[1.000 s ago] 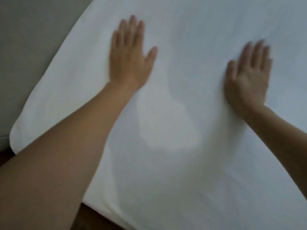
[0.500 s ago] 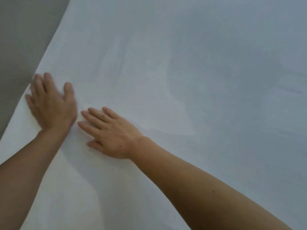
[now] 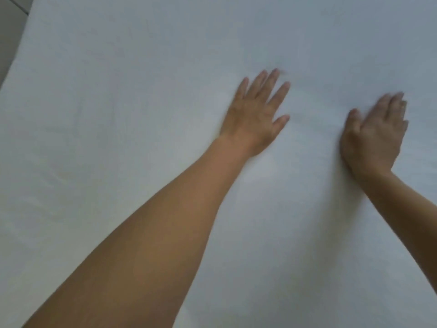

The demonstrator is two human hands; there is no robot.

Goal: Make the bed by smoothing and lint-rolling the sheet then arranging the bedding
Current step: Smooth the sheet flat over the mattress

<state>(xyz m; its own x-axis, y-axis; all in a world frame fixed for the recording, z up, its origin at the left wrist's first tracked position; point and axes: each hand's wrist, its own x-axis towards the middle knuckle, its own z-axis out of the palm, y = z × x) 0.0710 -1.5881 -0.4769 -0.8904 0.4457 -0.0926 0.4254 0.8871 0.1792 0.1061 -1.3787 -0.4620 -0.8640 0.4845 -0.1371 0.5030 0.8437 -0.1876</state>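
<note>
While both palms lie flat with fingers straight, left hand (image 3: 254, 116) and right hand (image 3: 376, 136) apart on the white sheet (image 3: 118, 114) covering the bed, we judge that uneven pressure could drag fabric into fresh creases between them.

Both bare forearms are reaching forward — the left hand (image 3: 256, 114) is lying flat, fingers spread, while the right hand (image 3: 376, 136) is lying palm-down, fingers together — slightly blurred.
</note>
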